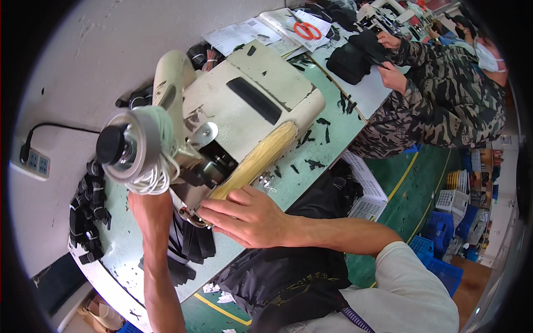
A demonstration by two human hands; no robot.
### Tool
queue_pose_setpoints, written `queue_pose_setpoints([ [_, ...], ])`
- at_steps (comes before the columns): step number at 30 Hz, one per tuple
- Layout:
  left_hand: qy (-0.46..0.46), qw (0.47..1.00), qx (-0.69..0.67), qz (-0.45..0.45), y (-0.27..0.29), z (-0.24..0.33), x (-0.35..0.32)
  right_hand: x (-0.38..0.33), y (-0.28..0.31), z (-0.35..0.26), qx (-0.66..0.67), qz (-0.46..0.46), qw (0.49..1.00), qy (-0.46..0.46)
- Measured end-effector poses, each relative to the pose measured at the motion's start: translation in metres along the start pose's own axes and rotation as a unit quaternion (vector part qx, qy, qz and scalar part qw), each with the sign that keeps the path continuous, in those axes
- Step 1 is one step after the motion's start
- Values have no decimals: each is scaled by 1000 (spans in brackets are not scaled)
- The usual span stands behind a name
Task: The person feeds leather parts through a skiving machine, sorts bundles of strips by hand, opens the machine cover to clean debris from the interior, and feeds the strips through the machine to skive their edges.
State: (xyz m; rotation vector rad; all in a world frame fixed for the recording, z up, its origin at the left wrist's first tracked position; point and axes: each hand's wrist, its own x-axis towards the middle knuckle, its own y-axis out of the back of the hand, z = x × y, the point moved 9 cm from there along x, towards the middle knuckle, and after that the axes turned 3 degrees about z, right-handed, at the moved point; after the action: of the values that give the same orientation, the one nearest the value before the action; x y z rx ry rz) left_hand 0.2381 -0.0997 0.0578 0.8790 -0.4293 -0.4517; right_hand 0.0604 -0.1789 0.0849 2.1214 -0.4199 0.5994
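Note:
A cream sewing machine [216, 100] with worn paint stands on the pale green table in front of me. My left hand [151, 206] reaches under the machine's round grey wheel [149, 130], which has a black knob and loops of white cord [152, 180]; its fingers are hidden there. My right hand [250, 217] lies against the near end of the machine, fingers stretched out toward its metal parts. Whether the fingertips press on any material cannot be seen. Black straps [191, 238] lie on the table between my forearms, beneath the machine's end.
Bundled black straps [89, 211] lie at the left table edge, near a wall socket [38, 164]. Black scraps dot the table [288, 152]. Papers and orange-handled scissors [307, 30] lie at the back. At right, a person in camouflage [444, 94] holds black fabric [361, 53]. Black cloth covers my lap.

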Motion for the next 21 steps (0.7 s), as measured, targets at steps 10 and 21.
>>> queue_pose_setpoints([
  [10, -169, 979, 111, -18, -15, 32, 35, 9, -22, 3, -152, -120, 981, -4],
  [21, -185, 970, 151, -40, -13, 31, 42, 8, -32, 2, -208, -146, 967, 1],
])
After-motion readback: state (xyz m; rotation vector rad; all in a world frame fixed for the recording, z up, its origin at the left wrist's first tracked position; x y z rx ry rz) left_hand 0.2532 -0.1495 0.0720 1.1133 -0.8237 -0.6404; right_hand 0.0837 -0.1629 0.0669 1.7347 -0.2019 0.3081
